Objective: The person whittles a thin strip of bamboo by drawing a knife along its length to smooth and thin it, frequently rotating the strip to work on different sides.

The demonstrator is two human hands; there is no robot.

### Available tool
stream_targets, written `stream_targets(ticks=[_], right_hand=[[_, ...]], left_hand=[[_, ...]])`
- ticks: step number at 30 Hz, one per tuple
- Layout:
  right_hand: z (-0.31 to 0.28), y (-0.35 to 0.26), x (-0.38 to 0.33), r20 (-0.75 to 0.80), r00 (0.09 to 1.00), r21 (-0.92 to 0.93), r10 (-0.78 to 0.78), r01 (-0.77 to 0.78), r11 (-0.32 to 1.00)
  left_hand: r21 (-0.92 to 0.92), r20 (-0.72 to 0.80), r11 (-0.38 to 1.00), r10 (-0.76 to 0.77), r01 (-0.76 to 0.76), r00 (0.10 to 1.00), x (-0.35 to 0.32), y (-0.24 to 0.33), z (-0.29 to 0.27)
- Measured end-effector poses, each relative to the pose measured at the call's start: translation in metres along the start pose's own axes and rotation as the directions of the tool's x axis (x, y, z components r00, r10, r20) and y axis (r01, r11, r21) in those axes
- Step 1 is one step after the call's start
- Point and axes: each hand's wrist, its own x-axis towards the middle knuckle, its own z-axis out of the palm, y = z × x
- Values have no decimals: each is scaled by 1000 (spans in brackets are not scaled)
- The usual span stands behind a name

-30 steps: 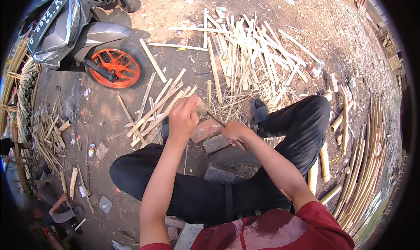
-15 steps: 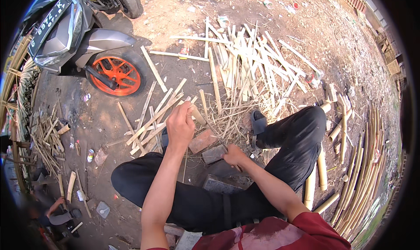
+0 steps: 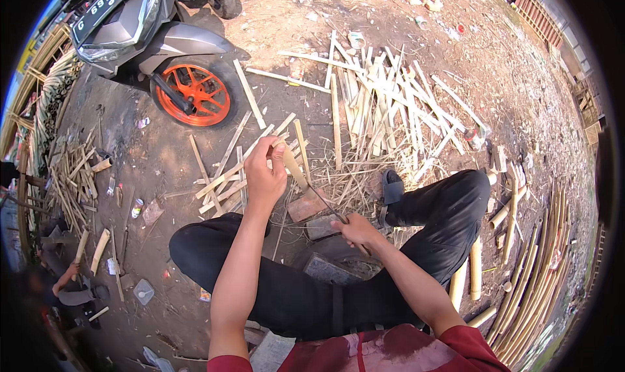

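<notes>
Raised in front of me, my left hand (image 3: 265, 175) is closed around the upper end of a pale bamboo strip (image 3: 296, 170), which slants down to the right. My right hand (image 3: 358, 233) grips the handle of a knife (image 3: 330, 205), thumb along it. Its dark, narrow blade points up and left and meets the strip's lower end. Below the blade lie a reddish brick (image 3: 306, 206) and a grey block (image 3: 322, 227), between my spread legs.
Split bamboo strips (image 3: 384, 98) lie heaped ahead, with shavings (image 3: 351, 170) nearer. A motorcycle (image 3: 176, 79) with an orange wheel stands at far left. Long bamboo poles (image 3: 534, 281) lie at right. Another person (image 3: 68, 290) sits low at left, holding a bamboo piece.
The view has shifted, so the surroundings sit farther right. The bamboo strip is turned more broadside, and more of the knife blade shows. Both hands keep their hold.
</notes>
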Motion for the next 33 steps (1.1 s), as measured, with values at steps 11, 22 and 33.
stream_targets(ticks=[11, 22, 33], right_hand=[[9, -12, -29, -306, 894, -319, -327, 227, 920], [23, 1, -21, -287, 902, -430, -323, 180, 885], [10, 65, 16, -304, 936, -415, -175, 35, 909]], left_hand=[[-40, -242, 980, 178, -193, 954, -13, 31, -26], [-9, -269, 981, 183, -193, 945, -2, 26, -21], [120, -106, 982, 156, -143, 982, -17, 15, 38]])
